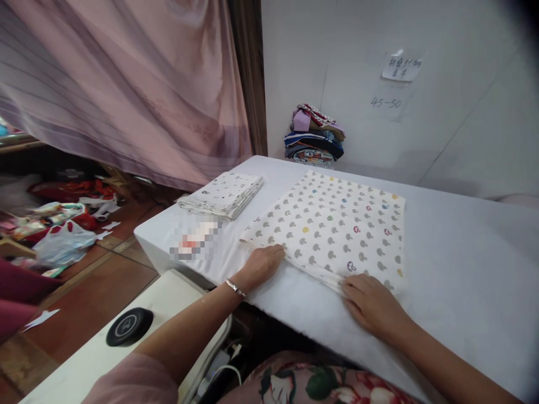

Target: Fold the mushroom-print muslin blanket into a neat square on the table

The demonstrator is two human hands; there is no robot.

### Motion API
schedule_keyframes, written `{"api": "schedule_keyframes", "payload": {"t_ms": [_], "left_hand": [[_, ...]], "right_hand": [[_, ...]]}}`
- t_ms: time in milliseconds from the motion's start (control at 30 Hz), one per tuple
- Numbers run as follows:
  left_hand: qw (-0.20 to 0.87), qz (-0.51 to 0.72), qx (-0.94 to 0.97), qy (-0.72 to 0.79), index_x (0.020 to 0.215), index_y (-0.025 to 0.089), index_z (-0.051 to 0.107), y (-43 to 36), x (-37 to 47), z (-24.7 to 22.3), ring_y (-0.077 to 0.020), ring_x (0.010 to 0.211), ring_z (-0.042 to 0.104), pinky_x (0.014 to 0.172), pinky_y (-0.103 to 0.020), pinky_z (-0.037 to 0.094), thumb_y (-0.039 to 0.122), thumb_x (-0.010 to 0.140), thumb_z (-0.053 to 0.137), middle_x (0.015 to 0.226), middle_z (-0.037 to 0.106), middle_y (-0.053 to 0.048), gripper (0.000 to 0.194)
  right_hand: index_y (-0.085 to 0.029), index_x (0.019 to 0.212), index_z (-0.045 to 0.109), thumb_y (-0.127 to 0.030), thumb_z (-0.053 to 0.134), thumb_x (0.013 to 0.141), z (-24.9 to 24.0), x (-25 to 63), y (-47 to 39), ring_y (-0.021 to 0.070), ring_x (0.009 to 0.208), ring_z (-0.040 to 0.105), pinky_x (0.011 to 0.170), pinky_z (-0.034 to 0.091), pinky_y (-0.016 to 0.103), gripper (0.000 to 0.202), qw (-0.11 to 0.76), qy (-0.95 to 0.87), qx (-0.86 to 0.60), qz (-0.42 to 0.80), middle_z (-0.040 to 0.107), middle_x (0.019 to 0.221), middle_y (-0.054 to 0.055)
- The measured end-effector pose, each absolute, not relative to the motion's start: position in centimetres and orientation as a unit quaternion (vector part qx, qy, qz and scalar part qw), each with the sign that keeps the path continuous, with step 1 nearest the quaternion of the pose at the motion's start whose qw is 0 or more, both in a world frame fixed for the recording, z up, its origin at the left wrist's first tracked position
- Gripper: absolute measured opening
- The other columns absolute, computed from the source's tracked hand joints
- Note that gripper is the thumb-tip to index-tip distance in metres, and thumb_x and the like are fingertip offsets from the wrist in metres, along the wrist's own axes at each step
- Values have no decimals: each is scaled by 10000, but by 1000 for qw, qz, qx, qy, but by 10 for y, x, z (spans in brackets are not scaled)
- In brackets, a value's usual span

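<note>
A white cloth [332, 224] with grey and coloured mushroom-like prints lies spread on the white-covered table [463, 269]. Its near edge is folded or doubled. My left hand [263, 266], with a silver bracelet at the wrist, has its fingers closed on that edge toward the left. Farther right, my right hand [368, 300] grips the same edge near the cloth's near right corner, fingers bent over it. Left of the cloth lies a folded stack of white printed cloth [223, 193].
A blurred-out item [196, 240] lies on the table's left part. Folded fabrics [315, 137] are piled by the back wall. A pink curtain [177, 95] hangs at the left. A cream surface with a black round object [129, 326] stands at the near left.
</note>
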State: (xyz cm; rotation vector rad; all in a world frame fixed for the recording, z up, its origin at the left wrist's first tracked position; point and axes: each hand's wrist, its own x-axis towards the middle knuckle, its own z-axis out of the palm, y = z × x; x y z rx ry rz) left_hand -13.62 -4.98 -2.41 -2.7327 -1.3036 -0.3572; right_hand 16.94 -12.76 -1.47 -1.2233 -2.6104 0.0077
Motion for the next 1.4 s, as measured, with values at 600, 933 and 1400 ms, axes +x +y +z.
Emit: {"api": "schedule_keyframes", "payload": {"t_ms": [600, 933, 1400], "left_hand": [[-9, -108, -917, -385, 927, 217, 576, -47, -142, -7, -111, 785, 594, 652, -210, 415, 222, 897, 395, 1023, 601, -8, 183], [-10, -129, -916, -381, 909, 215, 561, -46, -136, -13, -105, 773, 579, 645, -212, 398, 257, 903, 397, 991, 587, 6, 169], [93, -134, -908, -385, 858, 184, 553, -37, -132, -1, -115, 667, 514, 526, -230, 341, 158, 909, 322, 845, 558, -27, 238]], "right_hand": [[-210, 831, 632, -225, 372, 900, -3, 172, -119, 172, 706, 541, 647, 422, 304, 269, 113, -873, -470, 65, 599, 760, 40], [-268, 905, 616, -252, 361, 908, 22, 189, -111, 142, 738, 583, 642, 463, 259, 255, 181, -830, -489, 198, 627, 855, 7], [-208, 881, 608, -48, 362, 773, 10, 180, -117, 185, 806, 539, 670, 430, 298, 312, 155, -866, -475, -37, 606, 913, 65]]}}
